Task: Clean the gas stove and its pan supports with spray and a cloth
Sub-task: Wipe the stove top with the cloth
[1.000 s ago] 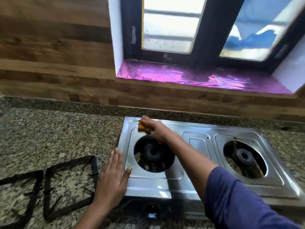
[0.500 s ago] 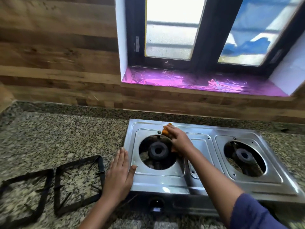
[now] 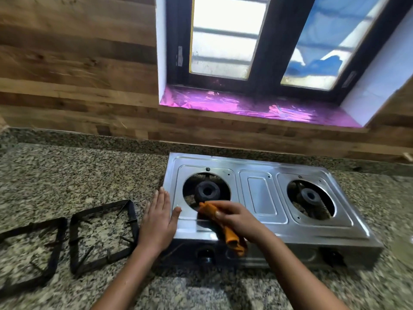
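Observation:
A steel two-burner gas stove (image 3: 260, 193) stands on the granite counter, both burners bare. My right hand (image 3: 237, 218) grips an orange cloth (image 3: 232, 239) and presses it on the front rim of the left burner plate, with the cloth's tail hanging over the stove's front. My left hand (image 3: 157, 222) lies flat with straight fingers against the stove's left edge, thumb on the steel top. Two black square pan supports (image 3: 101, 236) (image 3: 29, 253) lie on the counter to the left of the stove.
The granite counter (image 3: 78, 175) runs left and in front of the stove. A wood-panelled wall rises behind it, with a window and a purple-foiled sill (image 3: 250, 106) above the stove. No spray bottle is in view.
My right hand has wiped the cloth from the back left corner, across the back of the left burner, down to its front rim. My left hand stays at the stove's left edge.

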`<state>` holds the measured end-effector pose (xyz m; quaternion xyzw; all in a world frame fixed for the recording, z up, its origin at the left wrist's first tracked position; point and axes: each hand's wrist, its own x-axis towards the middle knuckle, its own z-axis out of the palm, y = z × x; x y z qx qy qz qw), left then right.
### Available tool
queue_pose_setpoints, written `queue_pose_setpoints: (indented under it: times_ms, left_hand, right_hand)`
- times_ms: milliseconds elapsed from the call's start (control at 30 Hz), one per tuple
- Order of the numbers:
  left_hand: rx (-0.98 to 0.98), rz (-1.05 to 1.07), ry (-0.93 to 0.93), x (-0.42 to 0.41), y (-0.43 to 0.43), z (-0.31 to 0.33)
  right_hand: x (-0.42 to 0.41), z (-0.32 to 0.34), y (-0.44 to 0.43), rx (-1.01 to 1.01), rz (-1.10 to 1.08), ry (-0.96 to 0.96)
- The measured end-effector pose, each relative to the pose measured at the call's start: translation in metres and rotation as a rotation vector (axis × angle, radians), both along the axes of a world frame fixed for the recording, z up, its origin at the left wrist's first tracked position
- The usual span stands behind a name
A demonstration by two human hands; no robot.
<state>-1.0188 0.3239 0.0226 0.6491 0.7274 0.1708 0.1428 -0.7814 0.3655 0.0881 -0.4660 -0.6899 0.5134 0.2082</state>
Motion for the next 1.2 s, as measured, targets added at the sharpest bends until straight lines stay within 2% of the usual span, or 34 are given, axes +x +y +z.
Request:
queue_pose_setpoints:
  times_ms: [133, 200, 267, 367, 500, 600, 667, 767, 833, 900, 967, 1100, 1200]
  left_hand:
    - [-0.010, -0.004, 0.023, -0.001, 0.001, -0.001]
    - [-0.009, 0.001, 0.021, 0.001, 0.001, 0.001]
    - [-0.009, 0.015, 0.021, 0.002, 0.002, 0.002]
    - [-0.014, 0.033, 0.043, 0.006, 0.003, 0.000]
    - [-0.037, 0.093, 0.055, 0.010, 0.006, 0.006]
    - [-0.006, 0.177, -0.062, 0.030, 0.008, 0.024]
    - [0.058, 0.182, -0.130, 0.056, 0.013, 0.037]
    - [0.121, 0.103, -0.139, 0.107, 0.023, 0.050]
    - [0.122, 0.018, -0.114, 0.151, 0.034, 0.051]
    - [0.106, -0.069, -0.094, 0.198, 0.046, 0.048]
    - [0.063, -0.137, -0.074, 0.245, 0.056, 0.044]
    - [-0.007, -0.233, -0.015, 0.318, 0.073, 0.035]
    - [-0.038, -0.222, 0.038, 0.344, 0.078, 0.026]
  right_hand:
    - [0.001, 0.014, 0.013, 0.135, -0.243, 0.097]
    - [0.016, 0.013, 0.018, 0.193, -0.327, 0.015]
    - [0.029, 0.007, 0.012, 0.142, -0.321, -0.025]
    - [0.037, -0.007, -0.001, 0.124, -0.247, -0.077]
    - [0.014, -0.003, -0.006, 0.150, 0.027, -0.135]
    - [0.014, 0.019, -0.002, 0.027, 0.265, -0.104]
    - [0.042, 0.022, 0.006, -0.036, 0.315, -0.079]
    - [0.103, 0.013, 0.014, -0.053, 0.113, -0.008]
    - [0.148, 0.005, 0.020, 0.100, -0.108, -0.023]
    - [0.185, -0.003, 0.027, 0.272, -0.254, -0.136]
    - [0.212, -0.011, 0.033, 0.354, -0.226, -0.262]
    - [0.263, -0.019, 0.034, 0.332, -0.062, -0.379]
    - [0.313, -0.022, 0.030, 0.327, -0.104, -0.441]
